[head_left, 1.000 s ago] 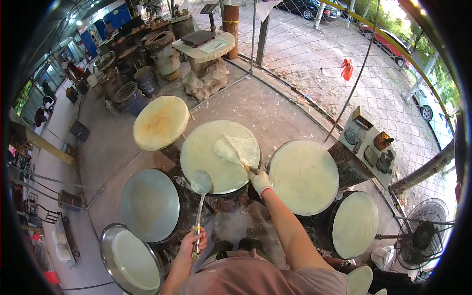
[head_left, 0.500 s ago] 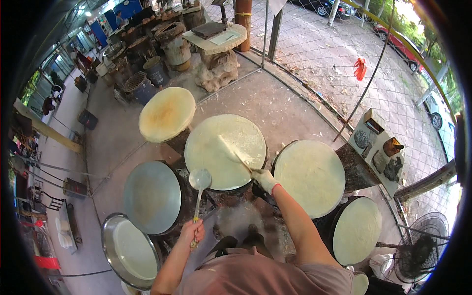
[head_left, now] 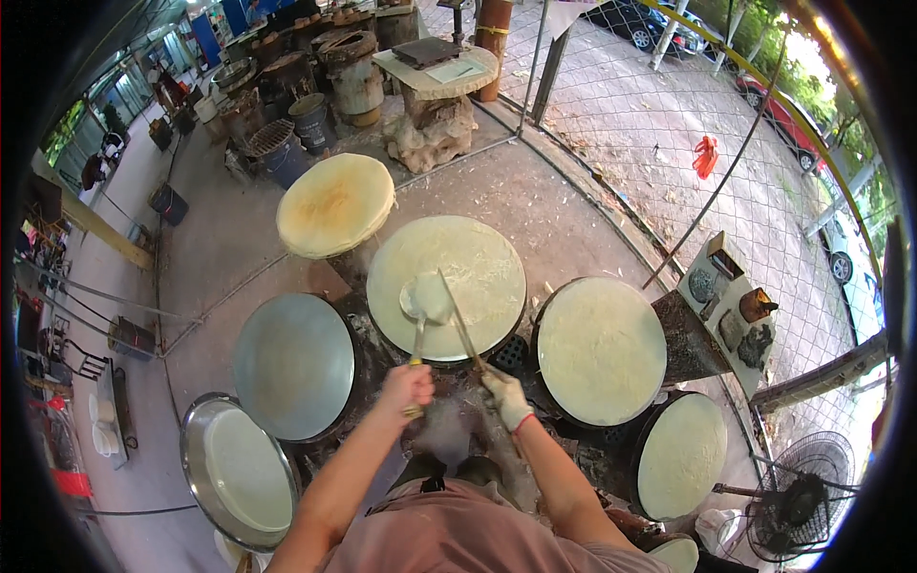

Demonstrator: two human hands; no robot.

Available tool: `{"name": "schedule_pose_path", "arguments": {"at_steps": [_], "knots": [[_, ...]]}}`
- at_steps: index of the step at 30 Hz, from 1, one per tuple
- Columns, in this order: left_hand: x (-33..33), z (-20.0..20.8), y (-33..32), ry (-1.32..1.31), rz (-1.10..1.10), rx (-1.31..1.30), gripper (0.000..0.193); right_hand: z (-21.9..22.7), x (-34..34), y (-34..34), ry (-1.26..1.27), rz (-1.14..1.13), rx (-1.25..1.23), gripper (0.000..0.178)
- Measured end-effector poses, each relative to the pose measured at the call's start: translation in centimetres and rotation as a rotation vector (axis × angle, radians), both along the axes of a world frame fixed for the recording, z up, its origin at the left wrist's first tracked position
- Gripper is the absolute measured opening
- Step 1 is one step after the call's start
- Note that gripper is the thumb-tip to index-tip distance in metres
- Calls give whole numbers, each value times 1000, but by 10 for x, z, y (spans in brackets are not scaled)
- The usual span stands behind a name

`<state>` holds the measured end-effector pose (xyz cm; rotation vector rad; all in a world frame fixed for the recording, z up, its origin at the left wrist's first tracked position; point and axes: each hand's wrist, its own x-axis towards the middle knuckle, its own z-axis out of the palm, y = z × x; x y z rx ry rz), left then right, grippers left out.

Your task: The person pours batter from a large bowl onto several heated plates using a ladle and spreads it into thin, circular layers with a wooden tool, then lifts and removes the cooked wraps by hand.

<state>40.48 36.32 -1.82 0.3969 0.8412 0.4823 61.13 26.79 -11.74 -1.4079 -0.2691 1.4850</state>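
Note:
My left hand (head_left: 406, 390) is closed round the handle of a metal ladle (head_left: 418, 334). The ladle's bowl is over the middle round griddle, which a thin pale sheet of batter (head_left: 492, 263) covers. In a white glove, my right hand (head_left: 506, 393) grips a long, thin-edged batter spreader (head_left: 463, 329). Its far end comes up against the ladle's bowl, with pale batter between the two; whether they touch I cannot tell. Left of them sits a bare grey griddle (head_left: 294, 368). A metal basin (head_left: 188, 458) of pale liquid batter stands at the lower left.
Two more batter-covered griddles (head_left: 602, 349) (head_left: 680, 458) lie to the right. A stack of browned flatbreads (head_left: 334, 205) stands beyond. Farther off are a stone table (head_left: 449, 81), buckets (head_left: 312, 124) and a wire fence (head_left: 650, 124). A fan (head_left: 800, 497) stands lower right.
My left hand has carried the ladle up and right, from the griddle's edge to over its batter. The spreader has swung toward the ladle as my right hand moved slightly down and left.

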Motion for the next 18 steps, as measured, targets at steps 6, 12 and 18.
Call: {"name": "schedule_pose_path", "arguments": {"at_steps": [6,12,18], "knots": [[-40,62,-51,-39,22,108,11,-21,34,17,-300,-270,85,35],[-43,62,-63,7,85,-54,11,-23,27,14,-339,261,95,35],[-101,101,-106,87,321,82,9,-24,37,15,-103,-247,95,35]]}}
